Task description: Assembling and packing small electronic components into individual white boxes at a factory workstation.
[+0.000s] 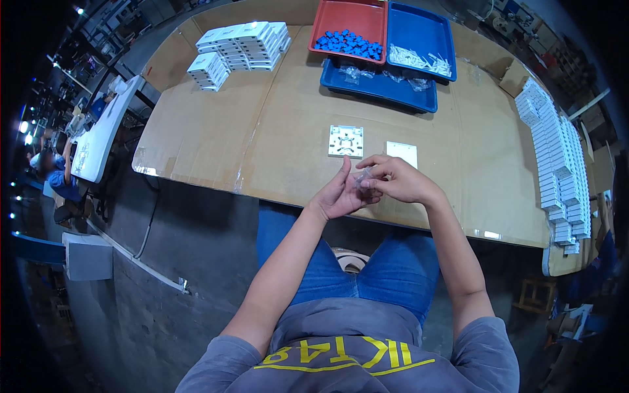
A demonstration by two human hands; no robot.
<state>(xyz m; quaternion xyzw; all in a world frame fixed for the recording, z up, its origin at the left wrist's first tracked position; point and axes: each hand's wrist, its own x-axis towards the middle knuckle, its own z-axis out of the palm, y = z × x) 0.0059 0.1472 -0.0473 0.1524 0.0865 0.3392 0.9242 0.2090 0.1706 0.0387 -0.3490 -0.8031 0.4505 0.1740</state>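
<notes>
My left hand and my right hand meet just above the near edge of the cardboard-covered table. Between their fingertips they pinch a small clear plastic bag. Just beyond the hands lie a white square base with inner ribs and a flat white cover plate, side by side on the cardboard.
At the far side stand a red tray of small blue parts, a blue tray with white pieces and a lower blue tray with clear bags. White boxes are stacked at far left and in rows along the right edge.
</notes>
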